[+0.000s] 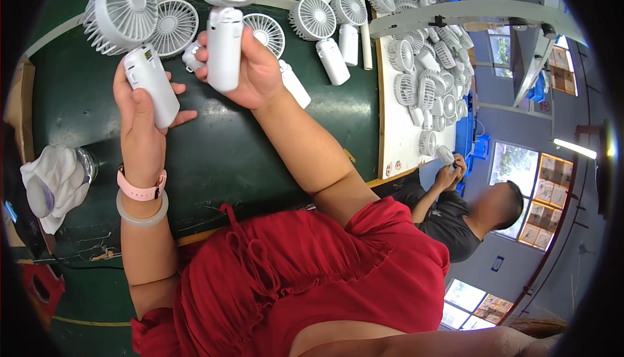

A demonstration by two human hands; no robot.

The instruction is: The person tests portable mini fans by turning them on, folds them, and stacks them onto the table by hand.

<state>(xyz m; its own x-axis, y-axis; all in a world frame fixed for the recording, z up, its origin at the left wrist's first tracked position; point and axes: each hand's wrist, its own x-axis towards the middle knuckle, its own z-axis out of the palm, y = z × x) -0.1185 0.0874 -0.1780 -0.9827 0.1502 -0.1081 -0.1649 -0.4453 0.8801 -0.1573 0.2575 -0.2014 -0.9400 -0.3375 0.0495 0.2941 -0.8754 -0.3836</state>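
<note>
My left hand (138, 126) is closed around the handle of a white handheld fan (155, 89), whose round grille head tilts up and left. Beside it, my right hand (260, 77) grips the handle of a second white handheld fan (224, 54); the top of its head is cut off by the upper edge of the view. Both fans are held above a dark green table (214, 149). Just behind my hands lie two more white fans, one with its grille (175, 27) by the left fan, another with its grille (265, 34) partly behind my right hand.
Several white fans (313, 17) lie at the far right of the table. Beyond a pale tube (364, 25), a white-topped table (396, 139) carries a heap of fans. A white cloth (62, 178) and a clear container (88, 164) sit at left. A co-worker (465, 220) handles a fan at right.
</note>
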